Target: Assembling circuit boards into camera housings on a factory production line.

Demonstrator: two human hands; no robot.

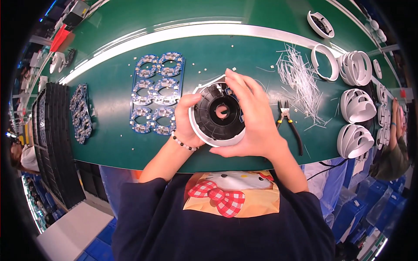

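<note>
From where I'm standing, 12 = far side of bench: green benchtop (109, 124) fills the middle, glossy, soft glare around 10. Bright pale strip (235, 29) arcs across it from near 10, through 12, to about 2. Ribbed black trays or racking (56, 143) at 9, can't tell which. Flat white panel (76, 235) at 8, blue bins (98, 248) just beside it toward 7. More blue bins (350, 213) at 4, some under clear plastic. Thin blue light (47, 11) at 10, white light strip (382, 248) low at 4.
</note>
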